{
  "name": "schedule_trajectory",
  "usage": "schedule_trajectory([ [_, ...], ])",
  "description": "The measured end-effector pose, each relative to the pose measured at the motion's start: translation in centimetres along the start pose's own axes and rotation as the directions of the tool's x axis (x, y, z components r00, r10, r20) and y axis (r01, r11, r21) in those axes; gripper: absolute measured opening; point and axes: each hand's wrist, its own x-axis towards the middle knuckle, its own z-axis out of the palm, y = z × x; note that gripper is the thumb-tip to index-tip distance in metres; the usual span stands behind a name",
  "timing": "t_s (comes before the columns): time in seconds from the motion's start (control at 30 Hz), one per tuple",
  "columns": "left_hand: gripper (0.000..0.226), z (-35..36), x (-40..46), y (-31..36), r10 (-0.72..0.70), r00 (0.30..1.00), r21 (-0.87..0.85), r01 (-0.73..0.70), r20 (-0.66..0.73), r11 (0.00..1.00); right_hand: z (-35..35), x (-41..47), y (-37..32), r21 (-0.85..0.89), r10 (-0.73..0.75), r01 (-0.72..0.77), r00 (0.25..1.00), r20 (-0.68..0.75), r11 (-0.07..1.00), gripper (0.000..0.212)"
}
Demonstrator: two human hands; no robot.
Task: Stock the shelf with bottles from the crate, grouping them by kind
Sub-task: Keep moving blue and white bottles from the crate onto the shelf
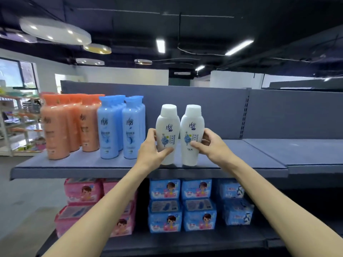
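A long grey metal shelf (74,165) carries a cluster of tall orange plastic bottles (63,125) at its left end and, just beside them, a group of light-blue plastic bottles (120,127). Near the front edge, right of the blue group, two white plastic bottles stand upright, touching. The left hand (154,147) grasps the left white bottle (168,127); the right hand (211,143) grasps the right white bottle (192,128).

Both forearms are bare to the hands (154,145), no sleeves showing.
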Motion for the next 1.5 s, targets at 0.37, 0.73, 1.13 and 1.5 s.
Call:
schedule_trajectory([
  [0.37,0.047,1.6,2.6,-2.3,-0.093,0.995,0.047,0.092,0.02,0.995,-0.3,3.6,3.0,0.044,0.087,-0.09,0.994,0.066,0.995,0.033],
  [0.73,0.055,1.6,2.7,-2.7,-0.111,0.994,0.063,0.111,-0.012,0.992,0.3,2.9,3.6,0.086,0.104,-0.106,0.994,0.023,0.991,0.036],
  [1.13,0.054,5.2,-0.3,-1.0,-0.094,0.944,0.359,0.211,-0.315,0.909,6.5,0.1,3.1,-0.565,-0.073,-0.216,0.893,-0.444,0.797,0.062],
  [1.5,0.049,6.1,3.3,-1.7,-0.191,0.941,0.364,0.289,-0.28,0.885,6.3,1.5,2.9,-0.559,-0.021,-0.246,0.904,-0.428,0.792,0.06],
])
